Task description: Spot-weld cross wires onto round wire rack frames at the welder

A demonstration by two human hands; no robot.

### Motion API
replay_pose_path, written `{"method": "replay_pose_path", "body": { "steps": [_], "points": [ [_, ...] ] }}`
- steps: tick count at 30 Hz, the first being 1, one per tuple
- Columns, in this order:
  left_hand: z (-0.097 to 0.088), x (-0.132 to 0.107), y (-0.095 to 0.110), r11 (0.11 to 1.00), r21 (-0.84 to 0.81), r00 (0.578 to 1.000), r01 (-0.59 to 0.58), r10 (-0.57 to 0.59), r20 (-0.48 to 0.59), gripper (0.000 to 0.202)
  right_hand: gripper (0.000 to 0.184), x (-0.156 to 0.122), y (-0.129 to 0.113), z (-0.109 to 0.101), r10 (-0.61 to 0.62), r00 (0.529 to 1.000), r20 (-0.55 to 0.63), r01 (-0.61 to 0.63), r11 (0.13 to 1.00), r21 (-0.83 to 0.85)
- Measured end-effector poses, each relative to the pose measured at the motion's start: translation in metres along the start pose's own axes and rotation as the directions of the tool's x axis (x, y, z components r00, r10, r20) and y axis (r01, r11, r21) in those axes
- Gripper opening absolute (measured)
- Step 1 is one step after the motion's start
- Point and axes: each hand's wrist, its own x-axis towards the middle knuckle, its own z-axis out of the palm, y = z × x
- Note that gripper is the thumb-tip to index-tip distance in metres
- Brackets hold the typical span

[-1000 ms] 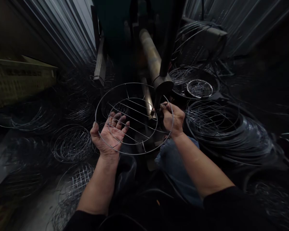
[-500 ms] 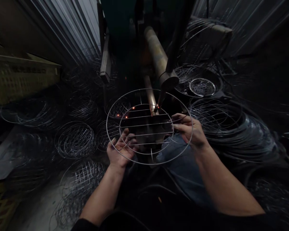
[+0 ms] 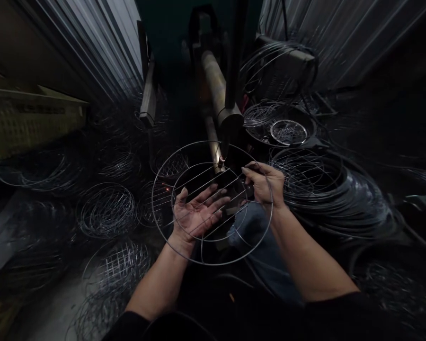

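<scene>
A round wire rack (image 3: 163,180), two rings joined by several straight cross wires, is held level under the tip of a spot welder (image 3: 230,118). My left hand (image 3: 199,213) lies palm up beneath the rack, fingers spread, carrying the cross wires. At the rack's right side my right hand (image 3: 264,182) pinches the wires with thumb and fingers. The welder's lower bar (image 3: 216,151) touches the rack near its far edge. A small orange spark (image 3: 167,189) glows left of my left hand.
Piles of finished wire racks and rings cover the floor on the left (image 3: 106,210) and right (image 3: 326,189). A small ring lies in a dark pan (image 3: 289,131) at the back right. Corrugated metal walls (image 3: 92,52) close both sides. A yellowish crate (image 3: 28,123) stands at left.
The rack has been turned, so its cross wires now run diagonally. My left hand opened flat under the centre. The several sparks of half a second ago have died to one.
</scene>
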Motion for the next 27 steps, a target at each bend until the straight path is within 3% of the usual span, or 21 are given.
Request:
{"method": "replay_pose_path", "body": {
  "steps": [4,8,13,17,22,27],
  "points": [
    [0.001,-0.002,0.002,0.995,0.096,0.999,0.030,-0.031,0.009,0.062,0.019,0.018,-0.004,0.010,0.057,0.983,0.172,-0.050,0.998,-0.042],
    [0.001,0.000,0.000,0.988,0.154,0.999,-0.030,0.027,0.024,0.053,0.027,0.028,-0.003,0.001,0.174,0.932,0.318,-0.168,0.985,-0.045],
    [0.001,0.003,-0.011,0.976,0.157,0.988,-0.152,0.151,0.019,0.052,0.030,0.009,0.004,-0.027,0.249,0.924,0.289,-0.268,0.963,0.027],
    [0.004,0.004,-0.022,0.974,0.112,0.979,-0.199,0.202,-0.018,0.053,0.038,-0.009,-0.004,-0.035,0.251,0.916,0.313,-0.294,0.951,0.098],
    [0.010,0.007,-0.022,0.960,-0.004,0.948,-0.281,0.277,-0.154,0.042,0.036,-0.009,-0.012,-0.017,0.279,0.944,0.178,-0.309,0.934,0.178],
    [0.016,0.013,-0.013,0.928,0.002,0.913,-0.372,0.367,-0.180,0.039,0.036,0.011,-0.003,0.013,0.226,0.959,0.171,-0.260,0.941,0.218]
  ]
}}
